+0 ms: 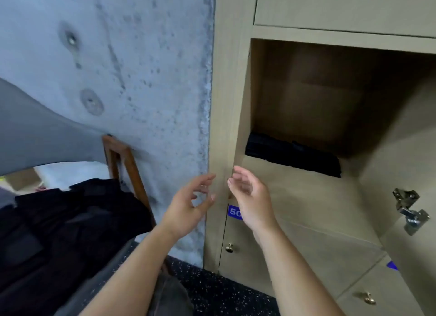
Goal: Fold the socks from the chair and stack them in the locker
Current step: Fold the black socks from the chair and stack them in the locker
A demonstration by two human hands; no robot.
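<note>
Two hands up in front of the locker (238, 107), both empty: left hand (188, 204) and right hand (247, 197) have fingers loosely spread, gripping nothing, hovering just outside the open compartment's front edge. Folded socks (292, 156) sit on the compartment floor toward the back-left, dark and flat; I count what looks like two folded bundles side by side, touching (could be more layered, too dark to tell). Unfolded pile (70, 216) of dark fabric lies on the chair (122, 157) to the left, beside the concrete wall (129, 67); individual socks there can't be counted, it's one black mass. My read: a placement is done and the next step is fetching another sock. To do it well, I'd reach the left hand down to the pile, pull one sock free from the top rather than digging, flatten it, fold it in half, then set it squarely on the existing bundles so the stack stays level. One hinge (410, 211) visible on the open door at right; keep the forearm off it.
</note>
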